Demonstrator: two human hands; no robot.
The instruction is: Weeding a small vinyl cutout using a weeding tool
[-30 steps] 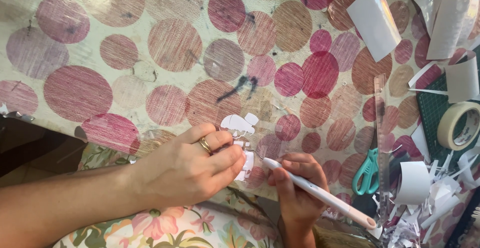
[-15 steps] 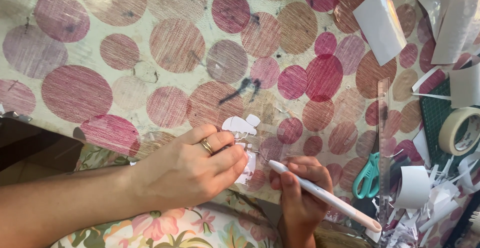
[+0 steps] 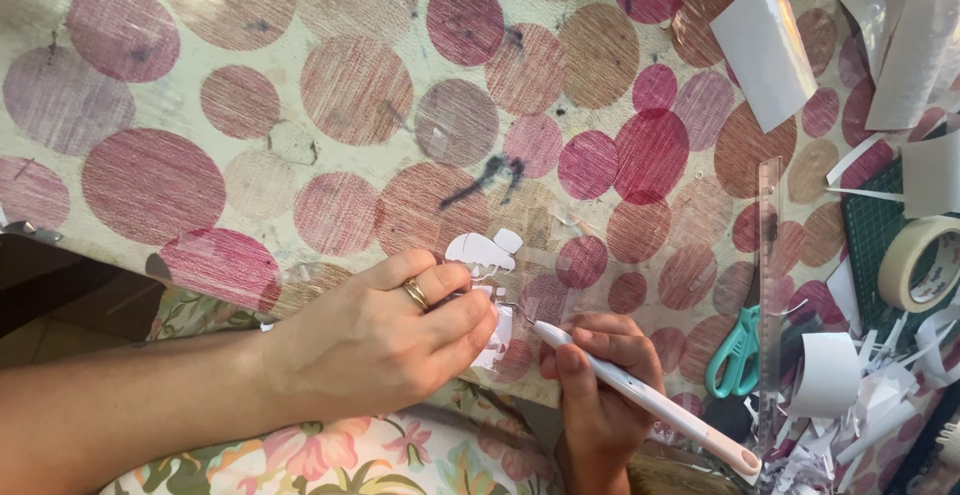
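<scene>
Spotted cloth covers the worktop (image 3: 300,105). White cutout (image 3: 483,255) lies at its near edge, pinned flat under left hand (image 3: 380,340). Right hand (image 3: 600,375), grip closed around white weeding tool (image 3: 640,400), tip touching cutout. Teal scissors (image 3: 732,353), clear ruler (image 3: 768,285), tape roll (image 3: 925,263) right.

Counter (image 3: 300,75) wearing a matt, woven-looking dotted covering with dark smudges, white paper cutout (image 3: 482,252) lying under glossy clear film, smooth white plastic tool (image 3: 640,400) showing a thin metal tip, clear plastic ruler (image 3: 768,255) gleaming, teal plastic scissor handles (image 3: 735,350), matt paper tape roll (image 3: 925,263).
</scene>
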